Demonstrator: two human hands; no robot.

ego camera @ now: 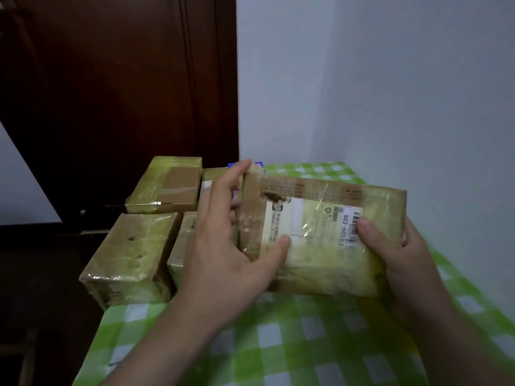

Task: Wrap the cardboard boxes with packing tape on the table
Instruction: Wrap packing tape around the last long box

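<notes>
One taped box [328,270], label [312,221] "502-602"

left grip [225,246]: holds taped box [320,240]; right grip [398,246]: holds same; wrapped boxes [131,254]: beside, left

Far left: dark brown panelled door [111,93]. Right of it, a plain pale wall [390,79] fills the far right. Near right: table [292,344] covered in green-and-white check. Near left: floor [41,288] dark, detail unreadable. Light dim, fairly even.
</notes>
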